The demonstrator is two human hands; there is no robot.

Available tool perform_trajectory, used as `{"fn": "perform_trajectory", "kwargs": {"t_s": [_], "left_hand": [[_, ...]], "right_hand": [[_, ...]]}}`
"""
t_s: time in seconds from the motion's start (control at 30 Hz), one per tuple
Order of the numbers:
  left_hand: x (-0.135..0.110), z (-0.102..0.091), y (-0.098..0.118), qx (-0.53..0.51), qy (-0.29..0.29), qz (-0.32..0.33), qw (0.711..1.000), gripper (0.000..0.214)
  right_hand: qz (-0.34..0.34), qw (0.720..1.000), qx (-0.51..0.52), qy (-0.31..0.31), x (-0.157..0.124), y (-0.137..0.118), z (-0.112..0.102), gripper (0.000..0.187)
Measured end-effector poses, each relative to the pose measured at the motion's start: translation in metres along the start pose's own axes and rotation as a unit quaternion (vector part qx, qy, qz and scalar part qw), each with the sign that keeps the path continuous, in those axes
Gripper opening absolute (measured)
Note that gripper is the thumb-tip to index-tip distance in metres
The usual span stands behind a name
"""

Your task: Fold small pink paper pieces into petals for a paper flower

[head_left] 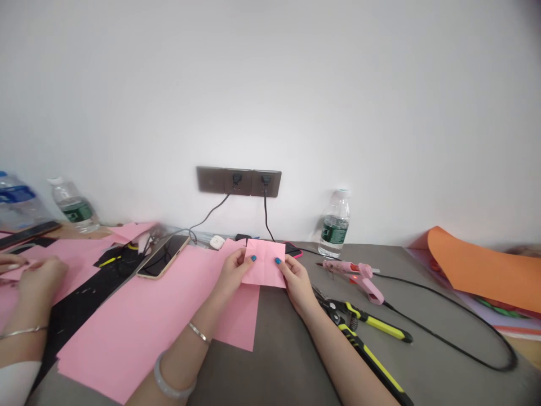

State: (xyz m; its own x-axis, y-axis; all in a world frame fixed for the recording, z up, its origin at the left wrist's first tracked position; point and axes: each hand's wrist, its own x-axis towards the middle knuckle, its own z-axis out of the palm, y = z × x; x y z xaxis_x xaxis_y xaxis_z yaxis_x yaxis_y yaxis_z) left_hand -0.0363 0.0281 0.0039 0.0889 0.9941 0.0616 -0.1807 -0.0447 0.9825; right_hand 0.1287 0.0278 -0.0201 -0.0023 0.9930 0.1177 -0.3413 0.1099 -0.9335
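Toward the rear edge of the grey desk (274,355), the left hand (230,273) and right hand (296,282) angle inward, fingers clamped on opposite edges of a creased pink paper square (264,262). A flat matte pink paper sheet (135,344) lies beneath the left forearm (181,355).

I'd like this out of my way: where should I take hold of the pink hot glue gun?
By the pink handle, coming from the near right side: the hot glue gun lies on its side with that handle angled toward you, and its nozzle points left, away from your fingers.
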Motion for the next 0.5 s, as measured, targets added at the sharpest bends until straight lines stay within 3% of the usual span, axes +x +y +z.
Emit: {"fn": "perform_trajectory", "kwargs": {"t_s": [0.33,0.5], "left_hand": [[0.0018,-0.0026,0.0010,0.006,-0.009,-0.013,1.000,0.026],[-0.0014,-0.0045,0.0042,0.060,-0.005,0.071,0.996,0.036]], "right_hand": [[0.028,0.997,0.066,0.030,-0.0007,-0.0072,0.0003,0.032],[0.020,0.996,0.076,0.046,0.0021,-0.0062,-0.0009,0.034]]}}
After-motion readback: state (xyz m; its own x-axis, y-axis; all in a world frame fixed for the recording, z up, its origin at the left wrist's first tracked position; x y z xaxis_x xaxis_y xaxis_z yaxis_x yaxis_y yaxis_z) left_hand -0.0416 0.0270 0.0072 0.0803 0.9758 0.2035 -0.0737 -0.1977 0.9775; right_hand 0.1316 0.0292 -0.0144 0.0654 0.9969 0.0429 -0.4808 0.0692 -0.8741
